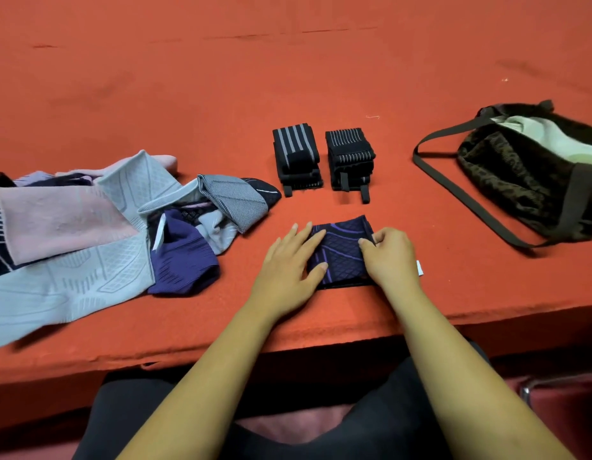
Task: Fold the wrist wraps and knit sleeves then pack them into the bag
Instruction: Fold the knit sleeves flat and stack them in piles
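1. knit sleeves point(89, 227): loose pile, left on the red surface point(288, 78).
2. left hand point(288, 260): fingers straight, pressing flat on the folded purple sleeve point(341, 257), centre, near edge.
3. wrist wraps point(296, 157): two folded stacks side by side, just beyond that sleeve.
4. right hand point(391, 257): fingers curled, pinching the sleeve's right edge.
5. bag point(520, 180): far right, well apart.

You had an orange-red, felt-like surface point(288, 78) in front of you, with faint dark scuffs across its far part. A short pale thread point(372, 117) lay on it, well back from the near edge. Below that edge, at your lower right, a shiny metal tube point(533, 385) showed.
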The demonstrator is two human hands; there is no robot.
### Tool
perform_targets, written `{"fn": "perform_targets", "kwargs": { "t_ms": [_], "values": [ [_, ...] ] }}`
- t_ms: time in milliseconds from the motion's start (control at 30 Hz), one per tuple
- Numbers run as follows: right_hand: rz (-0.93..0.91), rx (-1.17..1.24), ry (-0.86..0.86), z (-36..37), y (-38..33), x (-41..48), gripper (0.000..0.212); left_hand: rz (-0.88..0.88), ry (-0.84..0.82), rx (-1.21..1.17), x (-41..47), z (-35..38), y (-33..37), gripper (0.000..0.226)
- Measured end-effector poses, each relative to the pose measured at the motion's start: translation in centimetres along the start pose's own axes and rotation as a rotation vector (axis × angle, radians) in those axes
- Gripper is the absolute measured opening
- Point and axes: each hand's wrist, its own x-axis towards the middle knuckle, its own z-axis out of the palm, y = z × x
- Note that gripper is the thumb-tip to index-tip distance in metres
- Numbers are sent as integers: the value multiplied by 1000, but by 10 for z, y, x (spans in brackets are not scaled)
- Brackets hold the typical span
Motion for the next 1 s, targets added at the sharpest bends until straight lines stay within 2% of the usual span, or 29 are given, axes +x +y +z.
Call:
{"fn": "perform_targets", "kwargs": {
  "t_ms": [133, 367, 567, 667, 733, 833, 900, 1000],
  "values": [
    [35, -97, 24, -2, -1, 1, 16, -29, -50, 180, 1, 1, 3, 72],
    [134, -244, 1, 0, 1, 5, 21, -49, -33, 250, -2, 4, 6, 72],
    [246, -132, -73, -3, -9, 21, 39, -38, -11, 242, -1, 4, 6, 77],
    [229, -104, -122, -1, -9, 27, 35, -32, 19, 207, -2, 5, 5, 77],
    [171, -30, -112, 1, -7, 25, 43, -23, 46, 166, -1, 5, 4, 76],
    [-4, 156, -52, 1, -7, 18, 40, -64, 82, -59, 3, 2, 4, 68],
    [-79, 297, -59, -3, -11, 13, 34, -112, 168, -431, 5, -1, 9, 49],
    [-2, 642, -131, -14, -17, 13, 27, -231, 229, -893, 12, -7, 30, 30]
  ]
}}
